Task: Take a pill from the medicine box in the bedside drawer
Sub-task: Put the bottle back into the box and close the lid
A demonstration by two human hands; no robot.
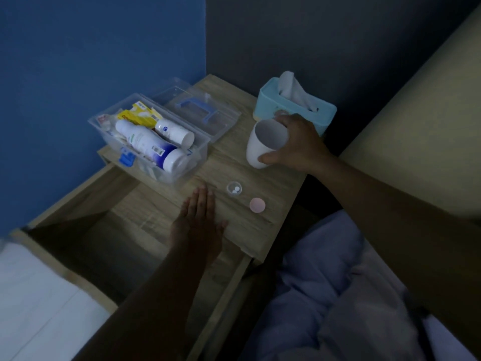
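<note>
Pale bedding (325,308) fills the lower right of the frame, closest to us, and both our forearms reach up across it from the bottom edge. Our left hand (199,225) lies palm down near the centre, fingers straight and close together, flat on the front edge of the wooden bedside table (234,162) and holding nothing. Beneath and to the left of it the drawer (78,241) stands pulled open, its inside dark.

Our right hand (296,142) is in the upper right, wrapped around a white cup (264,144) that tilts with its mouth toward us; the thumb presses the cup's lower side and the fingers curl over the far rim. Just behind the hand sits a light blue tissue box (294,108) with a tissue standing out of its slot.

The medicine box (151,136), clear plastic, sits at the upper left of the tabletop with its lid off. Inside lie two white bottles on their sides and some yellow packets. Its clear lid (200,108), with a blue handle, rests just behind it. Between our two hands, on bare wood, stands a small clear pill container (234,188) with two white pills in it, and just to its lower right lies a round pink cap (257,205).
</note>
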